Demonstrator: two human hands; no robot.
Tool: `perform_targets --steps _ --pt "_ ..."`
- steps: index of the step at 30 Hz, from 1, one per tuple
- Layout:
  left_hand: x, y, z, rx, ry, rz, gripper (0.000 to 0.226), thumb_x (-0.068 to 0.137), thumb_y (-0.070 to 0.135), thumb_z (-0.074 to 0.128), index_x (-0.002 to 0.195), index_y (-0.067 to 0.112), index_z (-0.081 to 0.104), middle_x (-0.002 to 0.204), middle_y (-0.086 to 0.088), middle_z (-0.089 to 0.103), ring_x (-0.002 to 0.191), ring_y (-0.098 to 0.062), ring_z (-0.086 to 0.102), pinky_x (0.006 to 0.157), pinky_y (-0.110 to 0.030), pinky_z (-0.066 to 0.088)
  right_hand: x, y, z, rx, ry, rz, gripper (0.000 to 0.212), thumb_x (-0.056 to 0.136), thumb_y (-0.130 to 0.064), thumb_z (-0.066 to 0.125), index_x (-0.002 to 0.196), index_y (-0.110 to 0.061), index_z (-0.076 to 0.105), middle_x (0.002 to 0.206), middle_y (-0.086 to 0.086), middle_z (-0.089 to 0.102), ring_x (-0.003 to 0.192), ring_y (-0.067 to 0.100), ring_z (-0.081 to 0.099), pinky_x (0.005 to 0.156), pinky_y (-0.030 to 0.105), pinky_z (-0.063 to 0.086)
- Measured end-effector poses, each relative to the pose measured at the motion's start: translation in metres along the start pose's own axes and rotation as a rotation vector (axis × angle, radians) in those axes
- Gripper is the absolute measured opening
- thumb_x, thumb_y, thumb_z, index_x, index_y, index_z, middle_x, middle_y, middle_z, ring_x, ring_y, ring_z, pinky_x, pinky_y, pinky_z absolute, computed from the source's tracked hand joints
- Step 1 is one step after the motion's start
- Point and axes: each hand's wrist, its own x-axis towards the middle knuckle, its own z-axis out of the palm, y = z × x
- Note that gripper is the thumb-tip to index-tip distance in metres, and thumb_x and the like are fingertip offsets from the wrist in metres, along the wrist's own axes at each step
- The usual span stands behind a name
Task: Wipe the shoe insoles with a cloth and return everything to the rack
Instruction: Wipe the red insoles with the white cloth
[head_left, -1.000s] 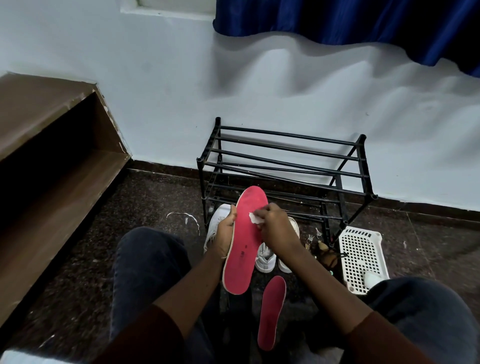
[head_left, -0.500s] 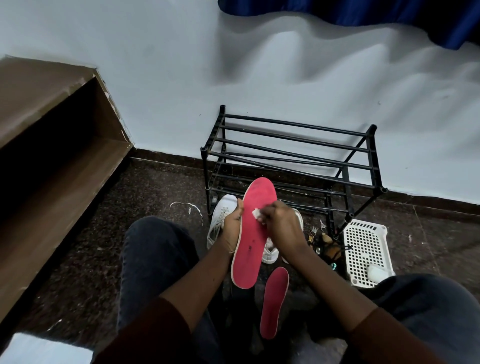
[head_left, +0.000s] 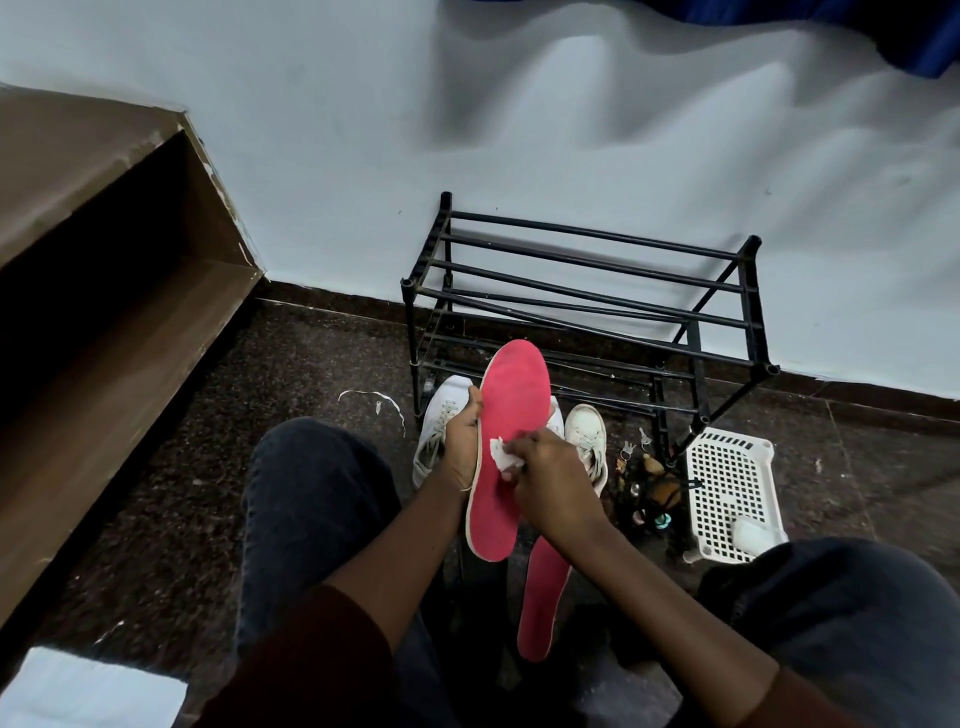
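Head view: left hand (head_left: 462, 441), grip round one insole (head_left: 511, 405), right hand (head_left: 550, 478) pinches one cloth (head_left: 500, 453); second insole (head_left: 540, 597), two shoes (head_left: 587, 431) beneath

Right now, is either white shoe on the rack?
No, the white shoes sit on the floor in front of the black rack, not on its bars.

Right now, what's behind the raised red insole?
Left white sneaker, right white sneaker, black shoe rack. The red insole, left hand and right hand holding a cloth hide whatever lies between.
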Motion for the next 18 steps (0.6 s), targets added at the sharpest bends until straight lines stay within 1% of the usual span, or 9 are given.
perform_targets --steps 3,5,7,9,12,13,15,16,18 --pt "-0.002 0.002 0.001 0.058 0.005 -0.045 0.081 0.09 0.067 0.017 0.114 -0.003 0.051 0.083 -0.019 0.056 0.04 -0.022 0.055 0.035 -0.019 0.044 0.003 0.001 -0.003 -0.008 0.047 -0.049 0.015 0.079 0.001 0.062 0.09 0.0 0.072 0.091 0.018 0.065 0.08 0.034 0.062 0.071 0.039 0.052" --pt "-0.003 0.003 0.002 0.06 0.009 -0.042 0.079 0.093 0.063 0.016 0.098 -0.003 0.057 0.058 -0.013 0.055 0.032 -0.018 0.049 0.034 -0.017 0.04 0.012 0.004 -0.005 -0.023 0.055 -0.061 0.013 0.078 0.002 0.06 0.084 0.0 0.072 0.085 0.017 0.066 0.073 0.033 0.062 0.065 0.04 0.052" --pt "-0.002 0.0 0.003 0.006 -0.017 -0.039 0.074 0.092 0.058 0.023 0.08 -0.001 0.067 0.053 -0.01 0.057 0.041 -0.019 0.056 0.044 -0.019 0.048 0.026 0.009 -0.009 -0.06 0.089 -0.057 0.016 0.077 0.004 0.057 0.082 0.001 0.072 0.084 0.017 0.066 0.07 0.033 0.062 0.061 0.039 0.052" --pt "-0.004 -0.002 0.004 -0.055 -0.055 -0.04 0.07 0.092 0.051 0.027 0.078 0.0 0.073 0.065 -0.011 0.065 0.057 -0.021 0.065 0.059 -0.025 0.055 0.042 0.015 -0.014 -0.089 0.161 -0.021 0.016 0.078 0.004 0.056 0.081 0.001 0.072 0.083 0.019 0.066 0.07 0.034 0.063 0.06 0.036 0.05" --pt "-0.016 0.0 0.009 -0.166 -0.252 -0.002 0.057 0.096 0.039 0.036 0.113 -0.009 0.062 0.105 -0.024 0.067 0.099 -0.034 0.065 0.091 -0.04 0.051 0.056 0.016 -0.016 -0.097 0.209 0.024 0.015 0.08 0.004 0.057 0.079 0.002 0.072 0.083 0.019 0.066 0.07 0.033 0.062 0.061 0.034 0.048" --pt "-0.019 0.002 0.011 -0.177 -0.287 0.016 0.05 0.095 0.033 0.046 0.116 -0.011 0.059 0.107 -0.027 0.065 0.102 -0.036 0.064 0.093 -0.042 0.05 0.056 0.014 -0.014 -0.1 0.213 0.017 0.015 0.08 0.004 0.057 0.078 0.002 0.071 0.082 0.019 0.065 0.069 0.034 0.062 0.06 0.034 0.047" --pt "-0.012 0.003 0.006 -0.1 -0.179 0.0 0.038 0.078 0.025 0.072 0.094 -0.009 0.068 0.082 -0.022 0.069 0.077 -0.032 0.069 0.073 -0.036 0.057 0.05 0.011 -0.008 -0.086 0.194 -0.031 0.013 0.077 0.005 0.059 0.077 0.002 0.071 0.079 0.019 0.065 0.066 0.034 0.062 0.058 0.035 0.048" --pt "-0.011 0.004 0.006 -0.065 -0.115 -0.03 0.034 0.074 0.028 0.073 0.079 -0.005 0.07 0.065 -0.017 0.065 0.06 -0.027 0.067 0.06 -0.028 0.057 0.045 0.009 -0.003 -0.06 0.174 -0.064 0.013 0.075 0.007 0.06 0.078 0.002 0.072 0.08 0.018 0.065 0.065 0.033 0.062 0.058 0.035 0.049" --pt "-0.011 0.005 0.01 -0.074 -0.009 -0.054 0.046 0.087 0.035 0.052 0.062 0.001 0.068 0.044 -0.008 0.053 0.034 -0.016 0.054 0.039 -0.016 0.044 0.032 0.007 0.003 -0.002 0.113 -0.132 0.017 0.072 0.008 0.061 0.083 0.001 0.073 0.081 0.015 0.067 0.066 0.031 0.063 0.062 0.033 0.05"
